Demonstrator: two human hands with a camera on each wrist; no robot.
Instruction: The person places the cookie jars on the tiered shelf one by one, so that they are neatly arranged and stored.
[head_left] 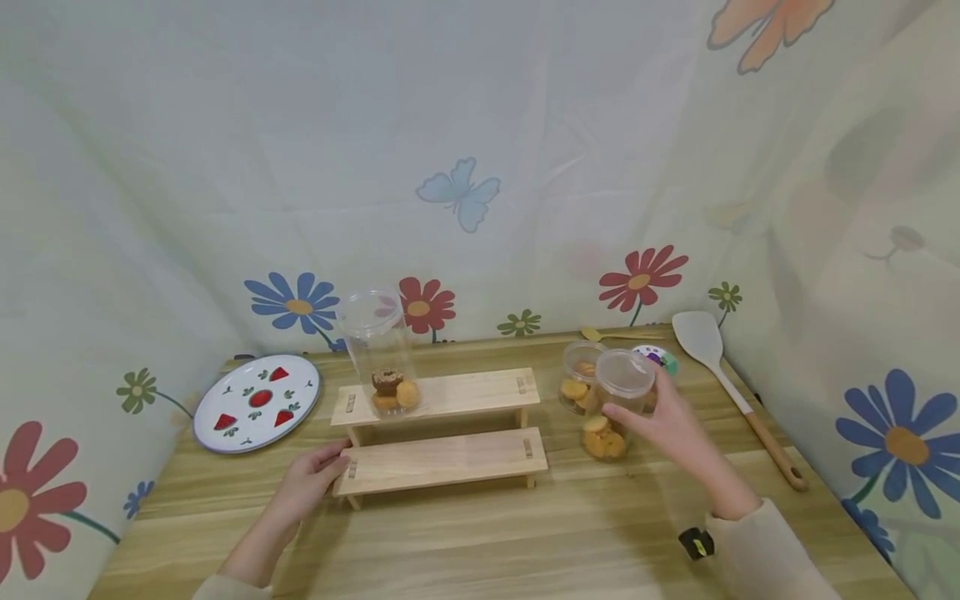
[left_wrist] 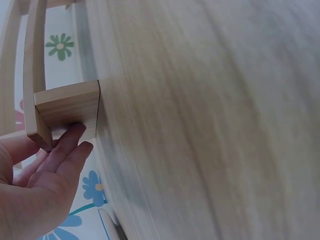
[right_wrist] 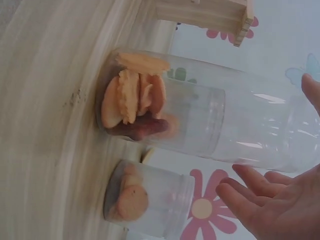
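In the head view my left hand [head_left: 303,483] holds the left end of the lower tier of a wooden step shelf [head_left: 442,461]. Up close in the left wrist view, its fingers [left_wrist: 62,157] reach under the plank [left_wrist: 35,75] against the leg [left_wrist: 72,105]. A tall clear jar [head_left: 626,372] with cookies at the bottom stands on the table at the right. Around its upper part, my right hand [head_left: 667,421] has thumb and spread fingers on opposite sides; firm contact is unclear. The right wrist view shows cookies [right_wrist: 135,95] inside and a shorter jar [right_wrist: 150,200] beside it.
Another tall clear jar [head_left: 375,350], holding a doughnut and cookies, stands on the shelf's upper tier [head_left: 465,393]. At the left lies a strawberry-patterned plate [head_left: 300,392]. A spatula [head_left: 757,425] lies at the right edge, and a yellow spoon [head_left: 592,333] at the back.
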